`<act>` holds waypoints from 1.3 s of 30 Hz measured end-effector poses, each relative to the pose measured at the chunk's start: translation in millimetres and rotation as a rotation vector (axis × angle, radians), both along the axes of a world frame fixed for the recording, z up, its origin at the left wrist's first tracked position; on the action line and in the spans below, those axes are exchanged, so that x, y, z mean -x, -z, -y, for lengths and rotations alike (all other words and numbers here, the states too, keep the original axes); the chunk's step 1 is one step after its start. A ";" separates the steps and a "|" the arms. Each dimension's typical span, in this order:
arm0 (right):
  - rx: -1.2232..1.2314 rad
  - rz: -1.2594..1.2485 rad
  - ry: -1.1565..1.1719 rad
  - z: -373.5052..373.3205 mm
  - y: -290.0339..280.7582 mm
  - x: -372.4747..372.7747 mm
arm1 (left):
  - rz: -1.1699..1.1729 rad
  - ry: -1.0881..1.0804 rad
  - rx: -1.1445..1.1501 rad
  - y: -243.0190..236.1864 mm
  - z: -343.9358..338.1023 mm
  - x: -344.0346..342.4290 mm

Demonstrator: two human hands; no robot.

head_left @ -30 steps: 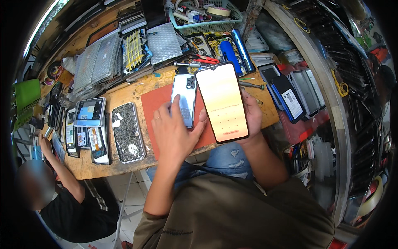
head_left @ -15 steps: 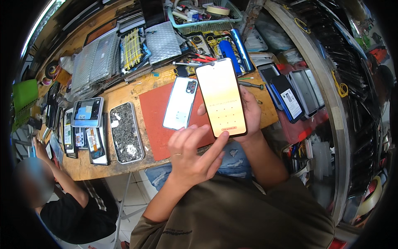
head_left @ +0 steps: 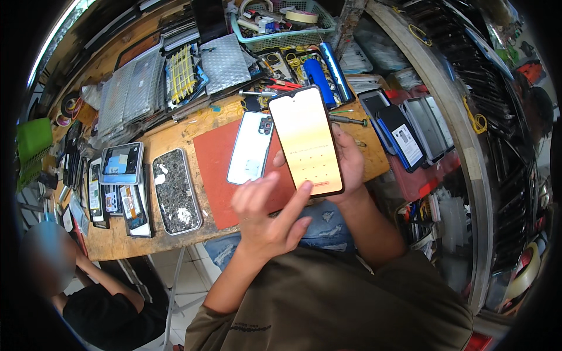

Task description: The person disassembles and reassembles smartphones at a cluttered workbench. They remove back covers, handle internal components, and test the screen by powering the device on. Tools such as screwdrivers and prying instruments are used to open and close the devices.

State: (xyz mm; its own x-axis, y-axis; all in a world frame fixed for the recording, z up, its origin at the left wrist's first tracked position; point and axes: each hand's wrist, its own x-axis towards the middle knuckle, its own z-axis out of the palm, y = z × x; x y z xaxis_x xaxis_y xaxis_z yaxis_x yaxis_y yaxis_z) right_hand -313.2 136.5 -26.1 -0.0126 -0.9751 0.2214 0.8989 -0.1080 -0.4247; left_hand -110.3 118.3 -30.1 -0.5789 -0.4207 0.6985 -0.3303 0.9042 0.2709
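Observation:
My right hand [head_left: 350, 164] holds up a black smartphone [head_left: 304, 140] with a lit pale yellow screen, above the front edge of the wooden workbench [head_left: 175, 137]. My left hand [head_left: 270, 216] is just below it, index finger stretched out with its tip touching the bottom of the screen. A white phone [head_left: 250, 149] lies back-up on the red mat [head_left: 213, 169] to the left of the held phone, untouched.
A phone with a shattered back [head_left: 175, 192] and several other phones [head_left: 114, 187] lie left on the bench. Tools, a blue cylinder [head_left: 319, 79] and a green basket [head_left: 281, 23] crowd the back. Phones fill a shelf [head_left: 404, 131] on the right. Another person [head_left: 88, 286] sits lower left.
My left hand let go of the white phone, which stays on the red mat, drew back toward me, then reached up with its index finger to the held phone's screen.

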 end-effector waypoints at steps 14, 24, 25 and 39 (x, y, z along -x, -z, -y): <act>0.004 -0.060 0.075 -4.8 9.7 9.8 | 0.256 -0.388 -0.396 2.0 54.8 3.5; -0.038 -0.198 0.049 -9.9 6.5 11.0 | -0.651 -0.372 -0.857 8.0 64.5 -82.3; -0.029 -0.200 0.039 -8.9 4.8 9.9 | -0.729 -0.386 -0.852 7.2 65.5 -96.7; -0.141 -2.378 0.423 24.0 -29.3 -77.3 | -1.079 -0.228 -0.988 10.8 54.4 -198.3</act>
